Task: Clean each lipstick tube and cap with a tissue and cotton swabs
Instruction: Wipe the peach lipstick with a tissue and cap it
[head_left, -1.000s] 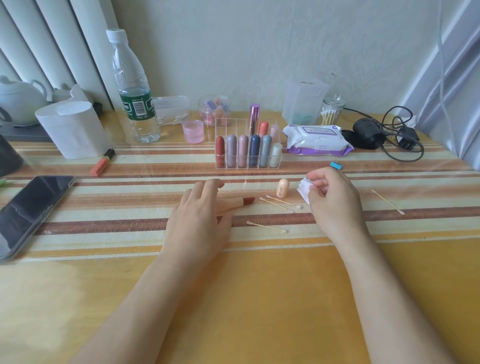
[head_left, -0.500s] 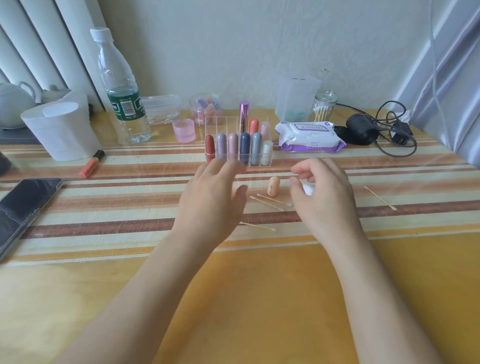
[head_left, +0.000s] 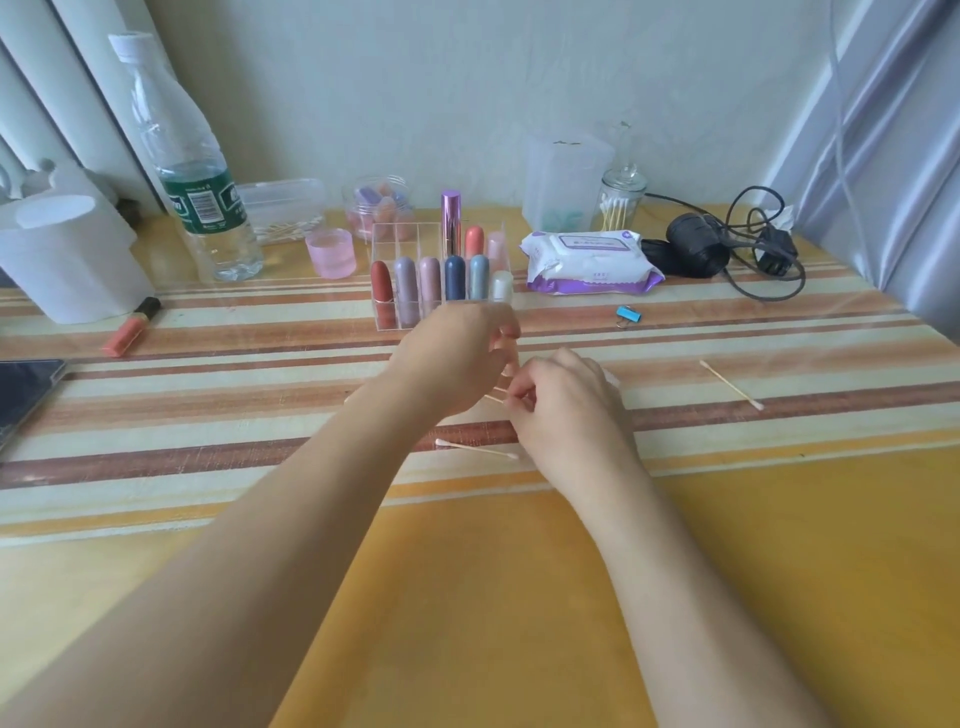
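1. Left hand (head_left: 457, 358): hovers just in front of the clear rack (head_left: 387, 312), fingers loosely bent and blurred. I cannot tell whether it holds anything.
2. Right hand (head_left: 569, 410): fingers curled, thumb and forefinger pinching the end of a cotton swab (head_left: 494, 399) on the table (head_left: 519, 597). A tissue (head_left: 613, 378) edge shows past the knuckles.
3. Lipsticks (head_left: 455, 271): standing capped in the rack. Any open tube is hidden by the hands.
4. Spare swab (head_left: 475, 448): lies near the right wrist.
5. Handling advice: grip the stick mid-length, keep the cotton tip untouched, steady the tube or cap with the left hand, and work the tip into the rim.
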